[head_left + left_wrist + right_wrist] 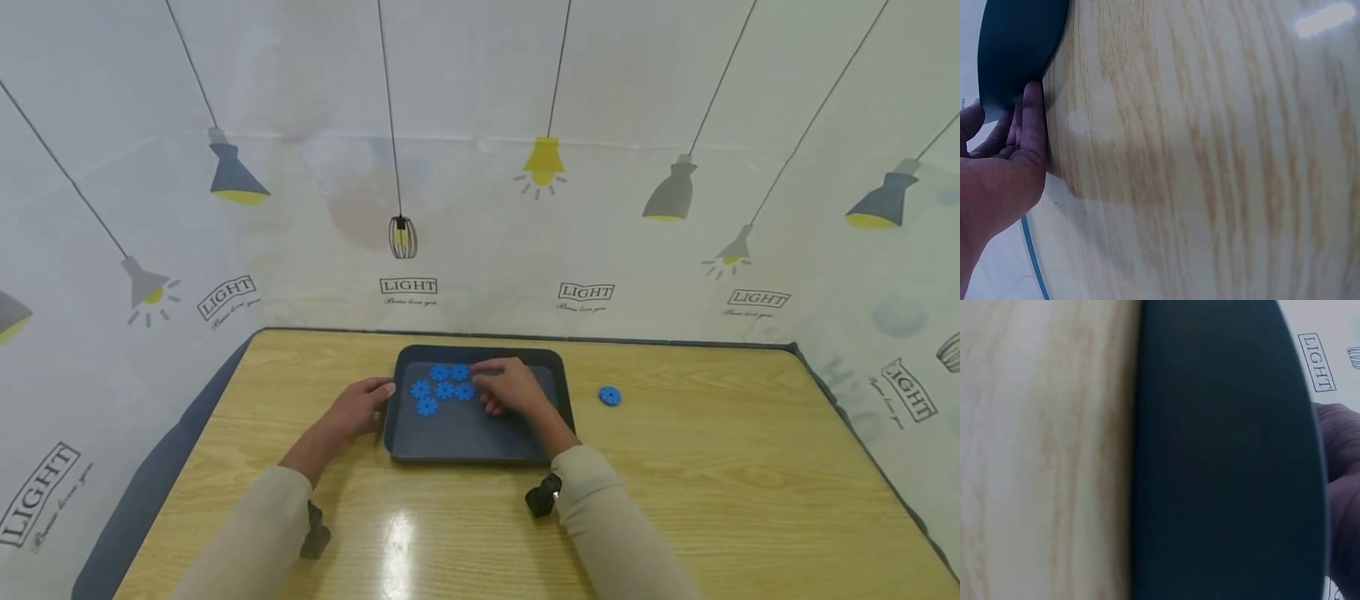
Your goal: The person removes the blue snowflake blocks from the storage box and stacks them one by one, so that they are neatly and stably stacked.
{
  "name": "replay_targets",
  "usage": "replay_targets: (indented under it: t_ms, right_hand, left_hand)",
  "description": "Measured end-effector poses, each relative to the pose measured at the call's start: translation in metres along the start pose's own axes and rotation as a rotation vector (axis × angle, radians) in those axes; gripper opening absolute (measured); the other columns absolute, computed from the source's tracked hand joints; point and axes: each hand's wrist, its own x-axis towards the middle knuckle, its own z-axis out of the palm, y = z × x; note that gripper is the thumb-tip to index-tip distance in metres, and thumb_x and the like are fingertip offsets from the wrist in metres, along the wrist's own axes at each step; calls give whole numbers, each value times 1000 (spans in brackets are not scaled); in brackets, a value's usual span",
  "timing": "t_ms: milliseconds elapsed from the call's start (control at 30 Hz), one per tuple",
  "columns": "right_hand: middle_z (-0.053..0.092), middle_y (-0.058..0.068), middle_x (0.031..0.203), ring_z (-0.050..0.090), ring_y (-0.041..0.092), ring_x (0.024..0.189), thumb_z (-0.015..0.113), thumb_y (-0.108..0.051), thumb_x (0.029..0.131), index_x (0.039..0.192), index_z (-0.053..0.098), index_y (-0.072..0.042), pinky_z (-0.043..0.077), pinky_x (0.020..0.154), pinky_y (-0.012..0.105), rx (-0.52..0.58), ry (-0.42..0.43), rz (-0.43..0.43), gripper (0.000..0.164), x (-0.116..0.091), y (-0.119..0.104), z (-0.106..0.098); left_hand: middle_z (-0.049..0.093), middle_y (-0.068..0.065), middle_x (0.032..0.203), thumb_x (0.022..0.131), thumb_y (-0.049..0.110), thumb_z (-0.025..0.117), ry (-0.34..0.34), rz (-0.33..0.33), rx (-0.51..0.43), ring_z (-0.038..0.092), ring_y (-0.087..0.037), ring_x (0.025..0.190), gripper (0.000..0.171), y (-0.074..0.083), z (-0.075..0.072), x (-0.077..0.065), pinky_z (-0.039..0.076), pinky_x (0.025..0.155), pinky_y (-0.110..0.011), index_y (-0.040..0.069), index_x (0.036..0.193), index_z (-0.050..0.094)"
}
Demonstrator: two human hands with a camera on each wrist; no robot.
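Note:
Several blue notched discs (444, 390) lie grouped in the left part of a dark grey tray (465, 446). My left hand (358, 410) grips the tray's left edge, thumb on the rim; in the left wrist view its fingers (1034, 119) reach along the outside of the tray wall. Over the tray, my right hand (512, 387) has its index finger stretched toward the uppermost discs, the other fingers bent below, and no disc shows in it. The tray's wall hides most of that hand (1344, 487) in the right wrist view.
One more blue disc (610, 396) lies on the wooden table (712, 467), right of the tray. Black wrist devices (542, 497) hang by both sleeves. Behind the table stands a pale wall covering (480, 200) printed with lamps.

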Motion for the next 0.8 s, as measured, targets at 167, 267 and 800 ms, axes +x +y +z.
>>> replay_targets:
  t_ms: [167,267,800]
  right_hand:
    - [61,5,59,58,13,46,63,-14,94,121,69,-10,54,45,29,-22,-36,0,28,0,2,7]
    - [61,5,58,56,13,44,63,-13,94,123,68,-11,53,44,29,-45,-53,6,29,-1,3,10]
    - [58,2,56,52,12,43,70,-13,90,123,69,-13,45,40,23,-255,-67,-4,33,-3,-7,15]
  left_hand:
    - [47,-23,142,106,30,40,1,-5,-3,48,-34,127,51,-3,0,0,50,99,-44,1,148,35]
    - [46,-22,143,106,30,41,1,-15,-10,48,-33,129,51,-4,0,0,49,101,-44,2,148,35]
    - [47,-23,143,106,30,40,-12,19,-2,48,-34,128,52,-2,-2,1,50,99,-43,0,148,34]
